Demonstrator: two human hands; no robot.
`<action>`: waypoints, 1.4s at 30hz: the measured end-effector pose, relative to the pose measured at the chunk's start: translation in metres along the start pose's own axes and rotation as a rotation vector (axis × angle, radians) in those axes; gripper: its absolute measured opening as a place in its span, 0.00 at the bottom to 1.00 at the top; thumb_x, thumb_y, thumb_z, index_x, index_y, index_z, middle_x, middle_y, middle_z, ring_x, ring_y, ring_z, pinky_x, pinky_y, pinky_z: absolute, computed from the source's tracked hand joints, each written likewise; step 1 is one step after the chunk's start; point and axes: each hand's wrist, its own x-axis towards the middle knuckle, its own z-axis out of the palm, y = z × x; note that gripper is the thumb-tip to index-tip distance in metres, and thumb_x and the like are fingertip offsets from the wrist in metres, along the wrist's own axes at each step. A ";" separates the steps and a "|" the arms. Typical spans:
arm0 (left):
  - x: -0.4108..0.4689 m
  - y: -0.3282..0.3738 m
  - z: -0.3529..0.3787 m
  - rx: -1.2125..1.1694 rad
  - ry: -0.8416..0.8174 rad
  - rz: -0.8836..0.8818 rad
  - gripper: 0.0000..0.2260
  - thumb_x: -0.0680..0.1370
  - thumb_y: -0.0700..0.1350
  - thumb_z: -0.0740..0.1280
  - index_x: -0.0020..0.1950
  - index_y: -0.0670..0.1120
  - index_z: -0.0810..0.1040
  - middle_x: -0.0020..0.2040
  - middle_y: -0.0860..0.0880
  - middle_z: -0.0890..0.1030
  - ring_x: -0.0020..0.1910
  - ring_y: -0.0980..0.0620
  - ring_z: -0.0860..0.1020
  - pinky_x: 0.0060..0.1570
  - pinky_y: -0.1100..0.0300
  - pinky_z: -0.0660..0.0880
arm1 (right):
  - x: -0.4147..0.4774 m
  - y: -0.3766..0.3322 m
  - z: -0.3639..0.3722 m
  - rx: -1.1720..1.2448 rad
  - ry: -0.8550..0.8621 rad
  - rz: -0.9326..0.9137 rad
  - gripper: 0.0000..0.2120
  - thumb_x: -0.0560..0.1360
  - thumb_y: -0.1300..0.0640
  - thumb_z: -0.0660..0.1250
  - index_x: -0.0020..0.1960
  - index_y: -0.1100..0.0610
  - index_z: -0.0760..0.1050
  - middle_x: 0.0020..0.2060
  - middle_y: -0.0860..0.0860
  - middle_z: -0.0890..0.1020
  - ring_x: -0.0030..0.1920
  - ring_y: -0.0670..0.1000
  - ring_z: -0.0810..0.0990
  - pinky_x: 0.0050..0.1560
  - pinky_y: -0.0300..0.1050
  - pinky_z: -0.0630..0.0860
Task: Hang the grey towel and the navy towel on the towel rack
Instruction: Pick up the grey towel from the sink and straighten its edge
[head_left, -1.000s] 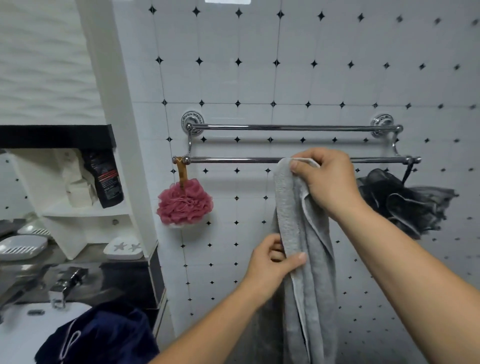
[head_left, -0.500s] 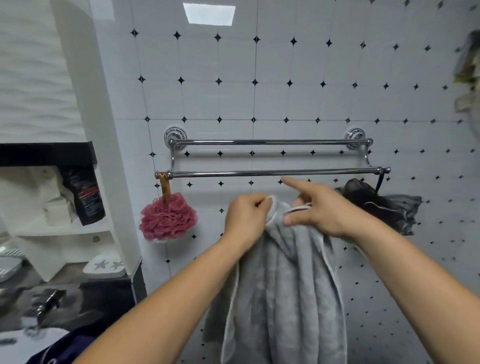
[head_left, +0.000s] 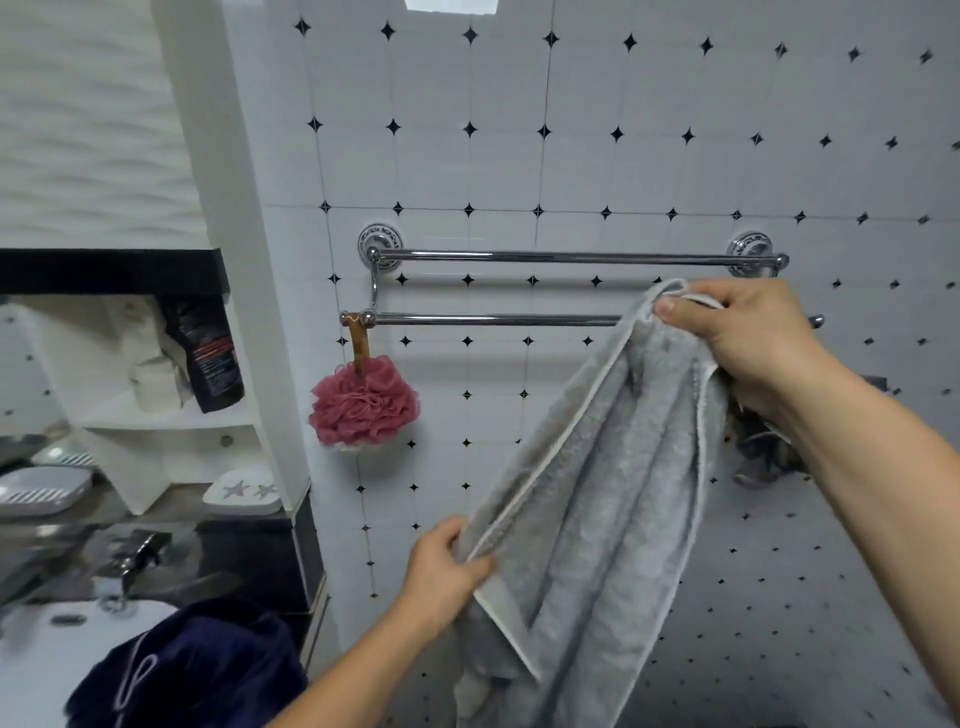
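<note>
The grey towel (head_left: 597, 499) hangs stretched between my two hands in front of the tiled wall. My right hand (head_left: 737, 332) pinches its top corner just in front of the right part of the lower bar of the chrome towel rack (head_left: 493, 319). My left hand (head_left: 441, 577) grips the towel's white-trimmed edge lower down and to the left. The towel is not over either bar. The navy towel (head_left: 192, 670) lies bunched on the white basin at the bottom left.
A pink bath sponge (head_left: 363, 400) hangs from the lower bar's left end. A dark sponge (head_left: 763, 452) hangs at the right end, mostly behind my right arm. At left are a white shelf with a dark bottle (head_left: 208, 353), soap dishes (head_left: 244, 491) and a tap (head_left: 130, 566).
My hands were together at the towel's top below the rack; now they have spread apart. The right hand rose to the lower bar, the left dropped down along the edge.
</note>
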 end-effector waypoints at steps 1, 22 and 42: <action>-0.003 -0.011 -0.008 0.025 0.058 -0.028 0.10 0.69 0.32 0.73 0.45 0.45 0.81 0.41 0.43 0.84 0.42 0.45 0.81 0.43 0.55 0.78 | 0.001 0.002 -0.005 -0.013 0.015 0.010 0.05 0.70 0.61 0.74 0.36 0.56 0.83 0.29 0.52 0.81 0.34 0.52 0.77 0.39 0.48 0.74; 0.021 -0.020 -0.095 0.252 0.427 0.039 0.06 0.79 0.47 0.66 0.41 0.53 0.76 0.37 0.54 0.81 0.40 0.53 0.79 0.37 0.60 0.71 | 0.014 0.064 -0.027 0.013 0.195 0.249 0.06 0.69 0.62 0.75 0.35 0.57 0.81 0.25 0.49 0.83 0.26 0.50 0.80 0.39 0.49 0.80; 0.030 0.126 0.010 -0.659 0.108 -0.234 0.11 0.79 0.33 0.64 0.61 0.37 0.70 0.51 0.36 0.79 0.44 0.42 0.78 0.50 0.46 0.78 | -0.060 0.045 0.087 0.147 -0.235 0.437 0.07 0.74 0.67 0.69 0.51 0.63 0.80 0.35 0.57 0.79 0.26 0.49 0.78 0.24 0.39 0.77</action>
